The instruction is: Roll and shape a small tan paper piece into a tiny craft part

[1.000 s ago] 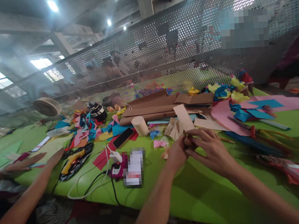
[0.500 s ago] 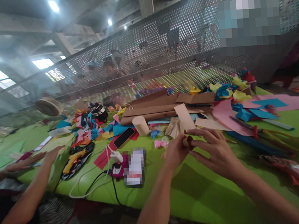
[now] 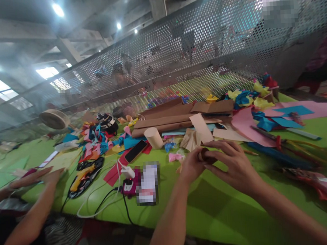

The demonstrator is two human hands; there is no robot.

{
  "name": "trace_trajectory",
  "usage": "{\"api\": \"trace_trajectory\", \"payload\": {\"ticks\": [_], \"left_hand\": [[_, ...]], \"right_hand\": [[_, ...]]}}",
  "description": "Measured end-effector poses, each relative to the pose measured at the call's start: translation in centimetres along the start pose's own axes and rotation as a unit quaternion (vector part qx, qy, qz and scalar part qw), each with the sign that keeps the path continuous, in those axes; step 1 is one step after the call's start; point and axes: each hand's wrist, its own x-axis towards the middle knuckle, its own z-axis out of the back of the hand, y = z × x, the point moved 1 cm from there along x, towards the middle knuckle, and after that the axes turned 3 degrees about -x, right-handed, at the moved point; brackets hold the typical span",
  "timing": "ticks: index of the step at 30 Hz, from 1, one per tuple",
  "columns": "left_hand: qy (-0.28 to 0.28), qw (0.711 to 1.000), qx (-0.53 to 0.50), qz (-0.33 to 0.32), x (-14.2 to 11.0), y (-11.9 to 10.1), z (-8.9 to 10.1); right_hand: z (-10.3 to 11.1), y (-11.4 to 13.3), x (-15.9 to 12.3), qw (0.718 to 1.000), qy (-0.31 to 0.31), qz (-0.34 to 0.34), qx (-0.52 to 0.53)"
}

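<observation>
My left hand [image 3: 193, 164] is closed around a small brown rolled piece [image 3: 205, 155], which looks like paper or card. From the right, my right hand [image 3: 232, 162] grips the same piece between thumb and fingers, and part of it is hidden by them. Behind my hands lie a crumpled tan paper [image 3: 191, 138] and a pale pink-beige strip [image 3: 201, 128]. A cream cylinder [image 3: 153, 138] stands to the left of these. Pink and blue small plastic-wrapped bits [image 3: 175, 156] rest near my left wrist.
On the green table [image 3: 210, 212] are a phone [image 3: 136, 151], a blurred-screen phone [image 3: 147, 184], a power strip [image 3: 128, 187] with cables and a glue gun [image 3: 82, 176]. Scissors [image 3: 278, 141] lie right. Brown cardboard [image 3: 163, 120] is stacked behind. A co-worker's hands [image 3: 42, 177] press paper at left.
My right fingers have shifted slightly on the brown rolled piece, and its opening has turned a little. The co-worker's hands at left have moved closer together and lower.
</observation>
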Motion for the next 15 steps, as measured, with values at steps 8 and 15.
{"api": "trace_trajectory", "payload": {"ticks": [8, 15], "left_hand": [[-0.004, 0.998, 0.06, -0.028, -0.38, -0.71, -0.05], [0.009, 0.999, 0.044, 0.0, 0.31, -0.49, 0.0]], "right_hand": [[0.01, 0.43, -0.03, 0.998, 0.026, 0.03, -0.045], [-0.25, 0.11, -0.13, 1.0, 0.01, 0.01, -0.018]]}}
